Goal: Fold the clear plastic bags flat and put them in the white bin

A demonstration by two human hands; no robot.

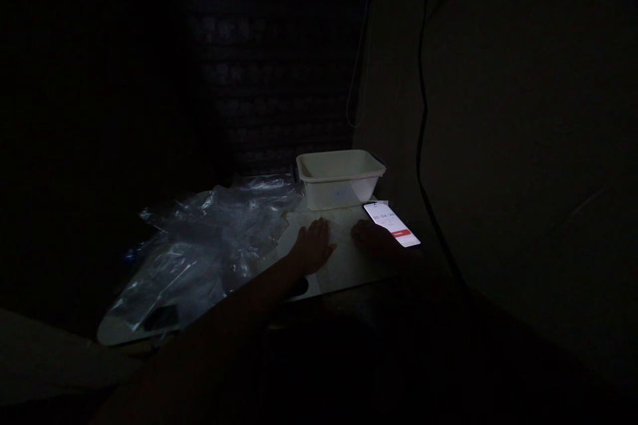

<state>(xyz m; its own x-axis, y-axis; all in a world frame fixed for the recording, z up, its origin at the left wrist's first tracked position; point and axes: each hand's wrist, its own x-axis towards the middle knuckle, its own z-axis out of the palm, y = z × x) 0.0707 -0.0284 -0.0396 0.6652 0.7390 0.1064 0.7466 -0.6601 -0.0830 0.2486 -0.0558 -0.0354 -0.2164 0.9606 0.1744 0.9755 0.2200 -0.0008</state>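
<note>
In dim light, my left hand (312,247) lies flat on the pale table top (343,269), palm down with its fingers stretched out and nothing in it. My right hand (371,239) rests on the table to the right, dark, its fingers curled; whether anything is in them is hidden. Close beside it lies a lit phone (399,229) showing a timer and a red button. A white rectangular tub (341,192) with dark handles stands behind both hands. Clear plastic bags (214,232) are heaped left of my left hand.
A dark cable (423,119) hangs down along the wall at the right. Behind the table is a dark slatted blind (279,73) with a thin cord loop. A small black object (162,317) lies at the table's left front.
</note>
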